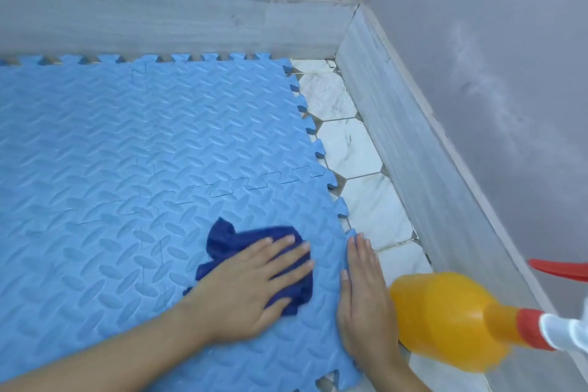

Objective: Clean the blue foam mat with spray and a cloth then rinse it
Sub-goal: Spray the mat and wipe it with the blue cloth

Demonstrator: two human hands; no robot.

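Lying at lower right, orange spray bottle (pixel 445 318) touches the flat right hand (pixel 362 289) on the mat (pixel 127 143) edge; left hand (pixel 251 277), fingers straight, presses the navy cloth (pixel 229 242).

Floor (pixel 350 143): white marbled hexagonal tiles w/ dark grout, visible as a strip along the R side. Grey wood-grain skirting (pixel 159 19) runs along back & R walls, meeting at the corner. Grey wall (pixel 509 41) above; cracked seam along skirting top at back.
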